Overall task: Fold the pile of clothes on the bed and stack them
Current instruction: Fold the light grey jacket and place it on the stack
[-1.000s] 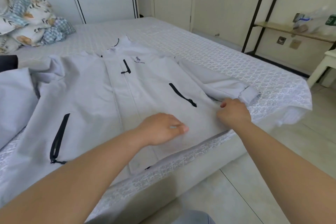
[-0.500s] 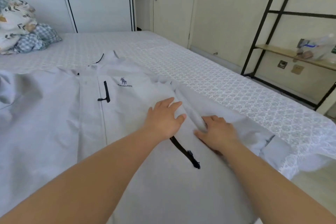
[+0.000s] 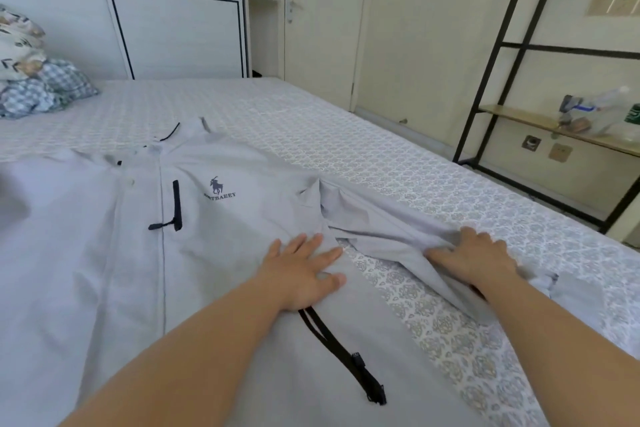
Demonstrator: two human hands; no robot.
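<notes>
A pale grey zip jacket (image 3: 104,270) with black zippers and a dark horse logo lies spread front-up across the bed (image 3: 398,163). My left hand (image 3: 304,270) presses flat on the jacket's body near the armpit, fingers straight, just above a black pocket zipper (image 3: 343,354). My right hand (image 3: 474,258) rests on the jacket's sleeve (image 3: 377,225), which stretches out to the right; its fingers lie on bunched sleeve fabric. Patterned bedsheet shows between the body and the sleeve.
Patterned and checked bedding (image 3: 31,73) is heaped at the bed's far left. White cabinets (image 3: 173,10) stand behind the bed. A black metal shelf (image 3: 519,114) with items stands at the right, past the bed's edge.
My right hand has slid outward to the right along the sleeve, pulling it away from the jacket body so that bedsheet shows between them. My left hand stays flat on the body.
</notes>
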